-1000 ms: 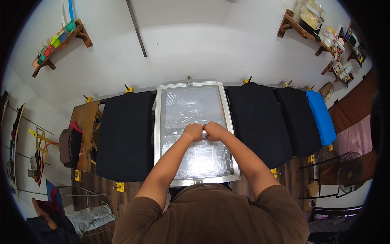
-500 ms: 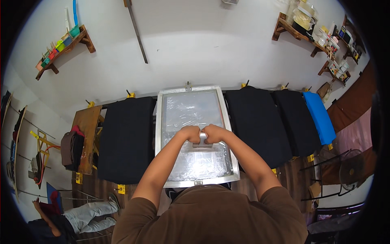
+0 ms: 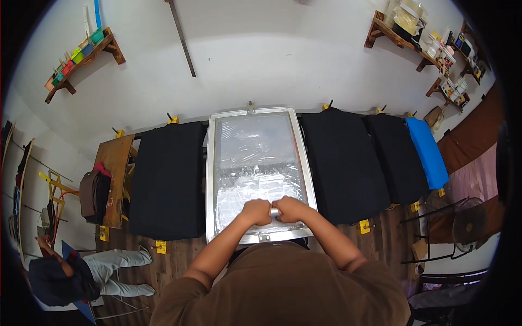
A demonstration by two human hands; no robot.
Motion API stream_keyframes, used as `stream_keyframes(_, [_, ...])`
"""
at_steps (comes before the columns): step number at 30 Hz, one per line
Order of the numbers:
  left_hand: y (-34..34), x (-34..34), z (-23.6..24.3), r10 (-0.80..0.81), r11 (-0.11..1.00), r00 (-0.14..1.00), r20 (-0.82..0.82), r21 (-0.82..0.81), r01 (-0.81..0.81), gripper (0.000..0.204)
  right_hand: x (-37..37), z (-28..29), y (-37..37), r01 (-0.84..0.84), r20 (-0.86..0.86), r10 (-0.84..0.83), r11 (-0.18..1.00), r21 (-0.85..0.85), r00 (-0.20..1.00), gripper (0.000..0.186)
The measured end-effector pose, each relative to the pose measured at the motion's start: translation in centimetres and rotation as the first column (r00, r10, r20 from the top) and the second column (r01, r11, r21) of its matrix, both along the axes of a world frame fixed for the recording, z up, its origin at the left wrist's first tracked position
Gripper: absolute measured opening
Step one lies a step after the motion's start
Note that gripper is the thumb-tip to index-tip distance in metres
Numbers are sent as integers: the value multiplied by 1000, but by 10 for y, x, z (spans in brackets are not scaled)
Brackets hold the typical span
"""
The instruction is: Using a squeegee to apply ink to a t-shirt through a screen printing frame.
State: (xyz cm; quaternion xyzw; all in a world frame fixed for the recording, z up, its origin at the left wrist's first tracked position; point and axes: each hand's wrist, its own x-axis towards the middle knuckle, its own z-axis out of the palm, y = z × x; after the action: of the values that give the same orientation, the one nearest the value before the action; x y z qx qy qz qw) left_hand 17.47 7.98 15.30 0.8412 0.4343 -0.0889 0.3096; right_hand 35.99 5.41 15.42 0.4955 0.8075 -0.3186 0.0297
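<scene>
A metal-framed printing screen (image 3: 211, 163) lies flat in front of me, its mesh shiny and silvery. Both my hands grip a squeegee handle (image 3: 274, 212) near the screen's near edge. My left hand (image 3: 256, 211) and my right hand (image 3: 291, 209) sit side by side, fists closed on the handle, touching each other. The blade under them is hidden.
Black garments lie on boards to the left (image 3: 166, 179) and right (image 3: 342, 163), then another black one (image 3: 396, 157) and a blue one (image 3: 427, 152). A bare wooden board (image 3: 115, 179) stands far left. A person (image 3: 70, 271) sits at lower left. Wall shelves (image 3: 81, 60) hold small items.
My two hands have drawn the squeegee toward me, from the middle of the screen down to near its near edge.
</scene>
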Motion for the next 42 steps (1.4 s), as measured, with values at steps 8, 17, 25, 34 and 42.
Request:
stream_keyframes(8, [16, 8, -39, 7, 908, 966, 257, 404, -114, 17, 0, -25, 20, 156, -61, -143, 931, 330, 988, 24])
stream_keyframes(17, [-69, -15, -54, -68, 893, 946, 317, 443, -84, 17, -23, -53, -78, 174, -111, -139, 888, 426, 984, 28])
stream_keyframes(25, [-8, 4, -7, 35, 880, 982, 188, 460, -119, 15, -6, -13, -5, 247, -284, -172, 935, 254, 943, 28])
stream_keyframes(34, [-5, -18, 35, -131, 873, 753, 645, 435, -220, 39, 26, -61, -39, 652, -584, -465, 743, 152, 665, 29])
stream_keyframes(42, [-9, -44, 28, -70, 722, 655, 753, 491, -488, 11, 36, -44, -43, 690, -453, -584, 717, 102, 674, 40])
